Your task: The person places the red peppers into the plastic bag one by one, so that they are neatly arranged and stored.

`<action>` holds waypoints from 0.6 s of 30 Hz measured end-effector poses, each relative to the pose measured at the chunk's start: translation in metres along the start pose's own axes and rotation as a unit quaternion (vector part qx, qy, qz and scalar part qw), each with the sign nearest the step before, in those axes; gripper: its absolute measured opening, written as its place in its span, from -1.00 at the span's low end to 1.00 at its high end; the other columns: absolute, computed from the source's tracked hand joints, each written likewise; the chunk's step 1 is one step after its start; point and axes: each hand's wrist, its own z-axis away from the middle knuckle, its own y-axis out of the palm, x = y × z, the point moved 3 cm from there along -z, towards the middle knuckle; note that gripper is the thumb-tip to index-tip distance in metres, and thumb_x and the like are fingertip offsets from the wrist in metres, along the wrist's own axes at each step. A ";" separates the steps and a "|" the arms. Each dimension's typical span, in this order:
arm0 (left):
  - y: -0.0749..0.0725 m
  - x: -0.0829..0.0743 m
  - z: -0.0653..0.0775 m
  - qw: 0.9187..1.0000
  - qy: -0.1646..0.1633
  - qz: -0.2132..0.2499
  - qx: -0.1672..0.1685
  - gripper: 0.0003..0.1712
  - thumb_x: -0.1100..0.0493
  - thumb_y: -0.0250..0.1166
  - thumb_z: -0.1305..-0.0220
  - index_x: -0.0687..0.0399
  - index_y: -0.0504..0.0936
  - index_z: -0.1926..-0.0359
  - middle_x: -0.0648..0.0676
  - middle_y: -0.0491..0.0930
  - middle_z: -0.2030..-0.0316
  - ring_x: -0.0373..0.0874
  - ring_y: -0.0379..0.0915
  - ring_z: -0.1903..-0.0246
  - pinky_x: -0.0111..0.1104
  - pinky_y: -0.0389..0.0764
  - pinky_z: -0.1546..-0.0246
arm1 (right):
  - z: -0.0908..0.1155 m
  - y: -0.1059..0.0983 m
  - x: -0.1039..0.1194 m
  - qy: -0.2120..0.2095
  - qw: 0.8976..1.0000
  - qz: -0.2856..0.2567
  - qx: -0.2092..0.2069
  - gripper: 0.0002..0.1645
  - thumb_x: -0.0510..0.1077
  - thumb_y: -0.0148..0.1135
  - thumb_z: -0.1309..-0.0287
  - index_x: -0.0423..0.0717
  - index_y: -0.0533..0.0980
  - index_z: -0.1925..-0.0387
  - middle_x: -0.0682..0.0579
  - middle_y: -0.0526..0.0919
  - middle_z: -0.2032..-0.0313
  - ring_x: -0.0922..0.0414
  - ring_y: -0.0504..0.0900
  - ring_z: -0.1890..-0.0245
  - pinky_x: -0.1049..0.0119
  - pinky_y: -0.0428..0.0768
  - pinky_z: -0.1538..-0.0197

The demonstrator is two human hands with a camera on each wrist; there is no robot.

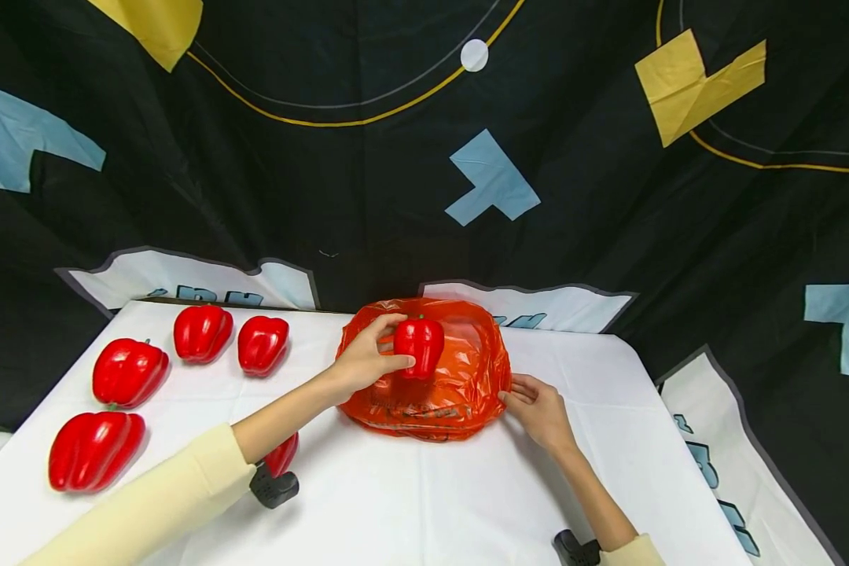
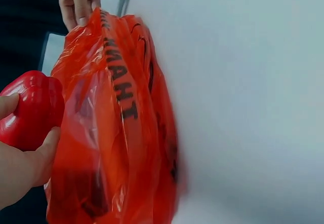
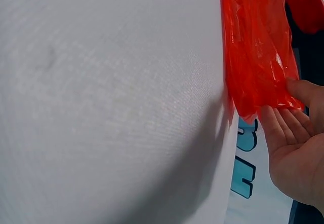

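My left hand (image 1: pixel 368 359) grips a glossy red bell pepper (image 1: pixel 420 347) with a green stem, thumb on one side and fingers on the other. It holds the pepper over the mouth of a thin red plastic bag (image 1: pixel 460 393). In the left wrist view the pepper (image 2: pixel 35 107) shows beside the bag's raised edge, where black letters run along the plastic (image 2: pixel 119 77). At the bag's right side my right hand (image 1: pixel 541 413) pinches the rim between thumb and fingers. The right wrist view shows that hand (image 3: pixel 298 138) with the bag's edge (image 3: pixel 268 87) between its fingertips.
On the white table (image 1: pixel 467 503), several red bell peppers lie at the left, among them one at the front (image 1: pixel 95 452) and one at the back (image 1: pixel 203 333). Another pepper (image 1: pixel 283 454) is partly hidden beneath my left forearm. A black cloth (image 1: pixel 368 204) hangs behind.
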 end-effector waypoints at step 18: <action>0.053 0.020 -0.051 0.999 -0.022 0.016 -0.030 -0.25 0.30 0.35 -0.07 -0.12 0.24 -0.26 0.10 0.26 -0.17 0.08 0.32 -0.10 -0.17 0.52 0.07 | -0.004 0.000 -0.001 -0.006 1.000 0.001 0.011 -0.59 -0.21 0.35 0.00 -0.26 0.54 0.07 -0.15 0.64 0.17 0.04 0.62 0.14 0.36 0.58 0.17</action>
